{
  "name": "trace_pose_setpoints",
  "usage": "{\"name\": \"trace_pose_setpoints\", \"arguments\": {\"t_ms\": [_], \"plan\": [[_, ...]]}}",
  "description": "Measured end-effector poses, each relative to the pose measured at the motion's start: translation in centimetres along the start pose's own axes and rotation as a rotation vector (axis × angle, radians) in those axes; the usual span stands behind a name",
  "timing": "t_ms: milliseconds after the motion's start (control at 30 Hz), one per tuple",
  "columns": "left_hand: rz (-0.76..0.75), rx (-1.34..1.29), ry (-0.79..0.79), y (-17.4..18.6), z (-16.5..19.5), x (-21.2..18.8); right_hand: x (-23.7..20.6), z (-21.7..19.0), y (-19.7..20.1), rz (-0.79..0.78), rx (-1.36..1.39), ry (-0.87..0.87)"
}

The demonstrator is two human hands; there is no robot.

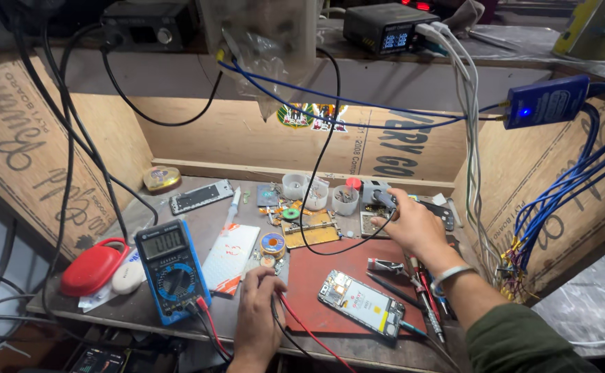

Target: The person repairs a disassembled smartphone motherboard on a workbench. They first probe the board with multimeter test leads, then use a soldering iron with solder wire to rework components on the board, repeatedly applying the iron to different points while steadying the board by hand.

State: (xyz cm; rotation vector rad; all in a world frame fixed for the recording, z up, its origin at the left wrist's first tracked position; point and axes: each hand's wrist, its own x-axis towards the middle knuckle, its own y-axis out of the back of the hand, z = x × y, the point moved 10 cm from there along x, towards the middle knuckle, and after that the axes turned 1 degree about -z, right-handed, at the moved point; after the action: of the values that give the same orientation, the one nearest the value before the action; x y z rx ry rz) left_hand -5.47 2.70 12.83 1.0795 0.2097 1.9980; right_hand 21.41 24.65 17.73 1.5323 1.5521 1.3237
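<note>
Left hand (259,312) on probe leads (295,319)

Left hand (259,314) curled, right hand (413,224) outstretched.

There is one view only, from a camera on the person's head, and it looks down and forward onto the workbench (178,314) from close above the near edge. The left hand (257,314) and right hand (413,228) enter from the near side at the bottom, while the plywood back wall (247,141) and the shelf (385,65) above it fill the far part.
</note>
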Motion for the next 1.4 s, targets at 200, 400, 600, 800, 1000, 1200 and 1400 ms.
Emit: {"name": "trace_pose_setpoints", "arguments": {"t_ms": [200, 400, 600, 800, 1000, 1200, 1400], "plan": [[-0.124, -0.002, 0.044, -0.9, -0.4, -0.3, 1.0, -1.9, 1.4, 0.126, 0.049, 0.097], [-0.100, -0.005, 0.051, -0.7, -0.2, 0.0, -2.2, -2.0, 5.2, 0.294, 0.381, 0.228], [-0.070, 0.005, 0.011, -1.7, -1.1, -0.3, -7.9, 4.0, 0.4, 0.110, 1.216, 0.086], [-0.078, -0.010, 0.011, -2.6, -1.8, -0.2, -13.5, 5.9, -8.6, -0.218, 1.896, -0.196], [-0.082, 0.002, 0.006, -3.2, -2.3, 0.0, -14.1, 6.0, -10.3, -0.280, 1.737, -0.170], [-0.068, -0.026, -0.037, -3.6, -2.1, 0.1, -11.3, 5.5, -10.3, -0.298, 1.516, -0.006], [-0.089, -0.159, -0.080, -4.1, -2.1, 0.4, -8.7, 4.5, -9.8, -0.394, 1.221, 0.120]]}}
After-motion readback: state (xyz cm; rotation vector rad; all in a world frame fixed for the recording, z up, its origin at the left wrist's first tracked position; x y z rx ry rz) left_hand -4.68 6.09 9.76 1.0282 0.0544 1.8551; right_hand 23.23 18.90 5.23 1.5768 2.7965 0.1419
